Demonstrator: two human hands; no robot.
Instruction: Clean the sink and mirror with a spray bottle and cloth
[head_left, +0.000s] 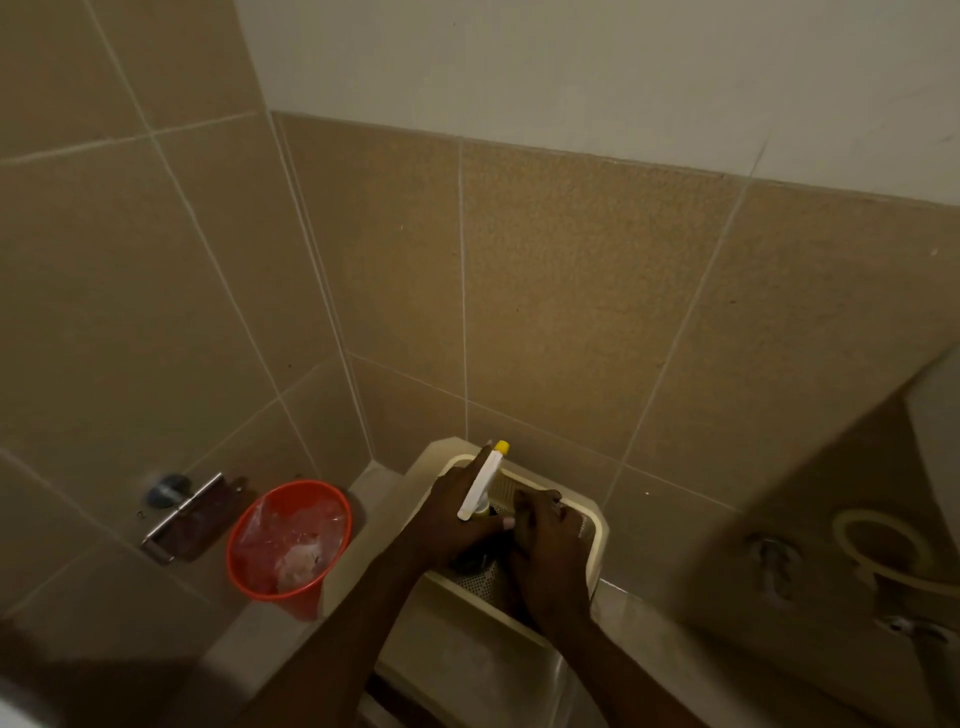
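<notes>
Spray bottle (483, 486): white trigger head with yellow nozzle tip, held upright-tilted in left hand (457, 519), whose fingers curl round its neck and body; bottle sits over a cream plastic basket (597, 525) with perforated walls. Right hand (550, 545) lies just beside the bottle, fingers bent down into the basket, touching or close to the left hand; whether it pinches something (a cloth, possibly) cannot be told, contents under both hands are dark and hidden. No cloth identifiable, and neither sink nor mirror clearly in view. Judgement: step in hand is fetching supplies, i.e. very early in the task, no cleaning surface reached. Next move likely calls for lifting the bottle straight up clear of the basket rim, securing the cloth with the right hand, then turning toward the sink. Basket rests on a pale ledge (363, 519) set against the tiled wall (571, 291). Room: wall stands close behind the basket, so withdrawal must go upward and back toward the body. Red bin (260, 577) with a plastic liner stands near on the left, on the same ledge; metal holder (182, 519) on the left wall beyond it. At right a pale hose loop (878, 540) and metal fittings, blurred; swing to that side looks tight
</notes>
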